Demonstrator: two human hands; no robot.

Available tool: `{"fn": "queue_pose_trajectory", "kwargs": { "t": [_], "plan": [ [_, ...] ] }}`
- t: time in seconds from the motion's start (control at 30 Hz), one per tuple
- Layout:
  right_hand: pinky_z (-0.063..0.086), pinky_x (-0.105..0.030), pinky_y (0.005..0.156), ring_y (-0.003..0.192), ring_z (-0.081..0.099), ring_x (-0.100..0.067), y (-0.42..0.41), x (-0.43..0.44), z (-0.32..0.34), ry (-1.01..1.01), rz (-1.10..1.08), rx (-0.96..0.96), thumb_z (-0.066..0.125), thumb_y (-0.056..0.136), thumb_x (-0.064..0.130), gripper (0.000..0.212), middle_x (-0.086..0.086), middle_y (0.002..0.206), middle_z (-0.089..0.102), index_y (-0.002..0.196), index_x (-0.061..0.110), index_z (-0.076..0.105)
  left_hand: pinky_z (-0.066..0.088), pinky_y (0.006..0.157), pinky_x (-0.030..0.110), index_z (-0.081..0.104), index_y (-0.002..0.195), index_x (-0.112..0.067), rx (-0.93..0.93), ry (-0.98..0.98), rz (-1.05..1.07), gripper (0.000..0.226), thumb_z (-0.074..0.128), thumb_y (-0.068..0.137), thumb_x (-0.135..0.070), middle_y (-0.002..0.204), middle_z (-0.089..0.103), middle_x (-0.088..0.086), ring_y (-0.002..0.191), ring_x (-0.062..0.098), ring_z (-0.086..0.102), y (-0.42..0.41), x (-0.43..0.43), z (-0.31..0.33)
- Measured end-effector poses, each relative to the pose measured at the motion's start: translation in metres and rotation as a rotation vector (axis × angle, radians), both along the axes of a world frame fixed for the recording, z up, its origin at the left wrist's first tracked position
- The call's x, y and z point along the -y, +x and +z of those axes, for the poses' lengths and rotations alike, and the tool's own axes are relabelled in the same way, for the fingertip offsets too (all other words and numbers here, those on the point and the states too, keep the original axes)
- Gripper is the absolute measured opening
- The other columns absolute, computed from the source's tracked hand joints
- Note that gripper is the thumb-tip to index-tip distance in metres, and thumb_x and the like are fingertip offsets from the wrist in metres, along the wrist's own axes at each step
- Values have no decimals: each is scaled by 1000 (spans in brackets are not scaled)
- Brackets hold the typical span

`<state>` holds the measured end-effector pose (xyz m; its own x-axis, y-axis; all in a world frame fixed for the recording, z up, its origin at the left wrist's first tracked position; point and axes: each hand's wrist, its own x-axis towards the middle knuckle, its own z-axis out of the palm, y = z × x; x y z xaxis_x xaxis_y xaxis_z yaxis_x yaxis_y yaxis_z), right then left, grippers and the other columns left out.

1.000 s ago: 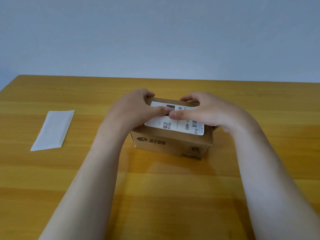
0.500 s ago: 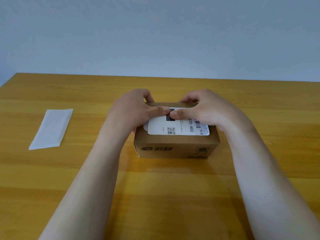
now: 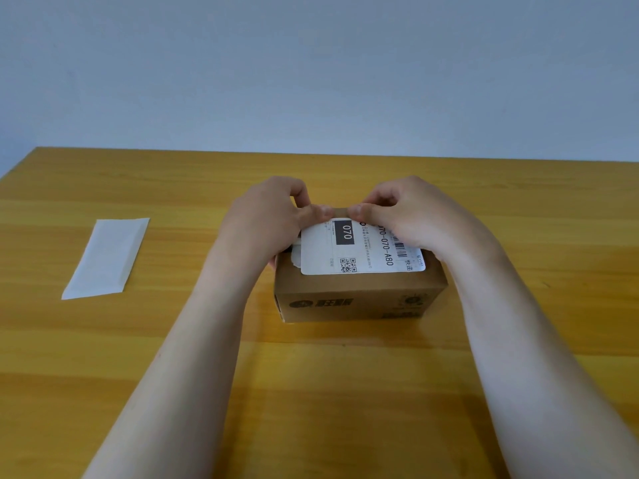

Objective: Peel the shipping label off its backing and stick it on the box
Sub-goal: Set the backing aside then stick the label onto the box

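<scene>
Label (image 3: 359, 250) lies on top of the box (image 3: 359, 299), mid-counter (image 3: 138, 340). Our left hand (image 3: 266, 219) and right hand (image 3: 415, 216) are close together at the box's far edge. The thumbs nearly meet and press down by the label's far edge, fingers curled over behind. Peeled backing (image 3: 107, 257) lies well apart, left. We judge this the sticking step, nearly done. Next we'd rub outward to the corners; can't tell if the left end is fully down.
</scene>
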<state>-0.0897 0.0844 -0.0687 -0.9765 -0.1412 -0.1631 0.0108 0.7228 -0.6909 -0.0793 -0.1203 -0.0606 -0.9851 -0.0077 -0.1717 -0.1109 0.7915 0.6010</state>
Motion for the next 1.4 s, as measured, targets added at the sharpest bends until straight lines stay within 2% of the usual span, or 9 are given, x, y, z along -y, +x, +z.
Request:
{"fn": "queue_pose_trajectory", "kwargs": {
  "t": [0.17,0.27,0.37,0.43,0.57,0.87,1.03,1.17,1.4],
  "plan": [
    [45,-33,74,103,70,-17,4,3,3,-11,-18,-32,63,103,45,24,8,108,77,112,30,80,54,61,34,64,90,-25,-76,-71,41,31,62,98,-55,88,70,-4,74,25,69,0,-5,-5],
    [40,-19,84,132,53,-8,6,4,9,-119,-95,-42,63,102,49,50,9,149,60,148,31,60,53,72,37,67,102,-28,-84,-144,106,30,52,103,-55,96,72,0,87,32,69,-1,-1,-5],
    [39,-31,107,150,41,-16,4,0,14,-125,-161,14,66,95,61,78,12,167,39,162,33,39,48,77,37,67,116,-27,-63,-198,153,33,51,104,-54,107,73,4,100,34,68,0,4,0],
    [48,-45,110,143,49,-23,6,-3,16,-21,-156,109,67,90,68,89,10,164,43,164,34,33,43,73,35,68,120,-28,-70,-181,127,35,53,103,-56,113,73,0,100,26,64,0,2,4],
    [67,-48,76,101,67,-15,13,-3,23,36,-69,213,73,81,72,73,15,122,65,144,41,54,50,63,31,68,129,-28,11,-93,10,57,68,88,-68,99,68,-9,82,10,62,4,-3,13],
    [68,-48,62,98,73,-16,13,1,19,-60,-8,213,96,64,49,80,15,117,70,135,43,59,55,70,31,70,126,-41,115,-114,-95,48,70,86,-67,97,76,-10,87,11,71,7,-5,12],
    [66,-51,56,99,73,-19,12,-1,15,-107,-29,202,96,52,55,91,12,125,68,133,40,58,59,69,35,76,109,-30,103,-118,-55,41,71,87,-64,84,74,-8,75,11,70,7,-9,10],
    [65,-54,55,97,73,-19,10,-1,11,-103,-27,176,89,44,66,85,12,125,67,118,39,57,48,60,29,70,98,-25,56,-138,-13,43,70,87,-66,77,67,-8,72,9,64,4,-12,5],
    [63,-58,49,90,75,-26,9,-1,10,-111,-20,179,93,55,60,67,8,120,69,109,36,59,42,59,31,62,90,-19,111,-131,-35,51,61,91,-70,81,68,-5,74,11,63,3,-12,2]
  ]
}}
